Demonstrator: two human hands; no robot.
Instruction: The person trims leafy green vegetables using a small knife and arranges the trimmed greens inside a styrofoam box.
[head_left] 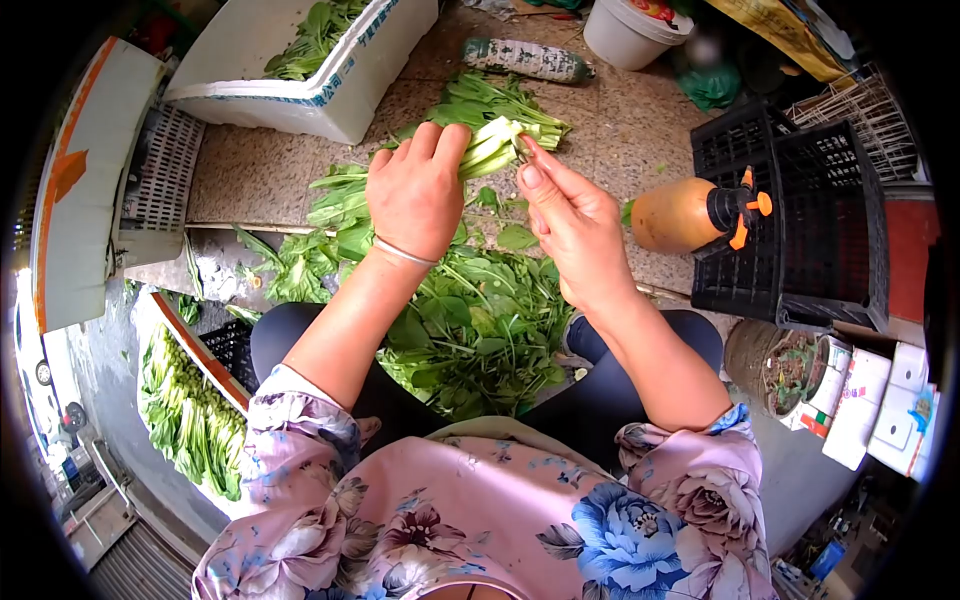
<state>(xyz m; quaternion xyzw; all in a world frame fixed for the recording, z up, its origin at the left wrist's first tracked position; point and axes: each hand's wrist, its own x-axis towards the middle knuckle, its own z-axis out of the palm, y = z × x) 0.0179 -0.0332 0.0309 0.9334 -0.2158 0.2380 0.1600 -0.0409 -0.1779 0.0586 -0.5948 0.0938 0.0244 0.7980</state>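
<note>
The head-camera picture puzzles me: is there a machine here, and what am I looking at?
No machine: these are a person's own two bare hands. The only picture comes from a camera worn on the head, looking forward and down, so the wearer's flowered top shows at the bottom. The left hand grips a bunch of green stalks; the right hand is at their pale ends, though exactly what its fingertips hold is hard to tell. On the speckled surface are more greens, a white foam box and an orange spray bottle. Loose leaves lie heaped between the knees.
</note>
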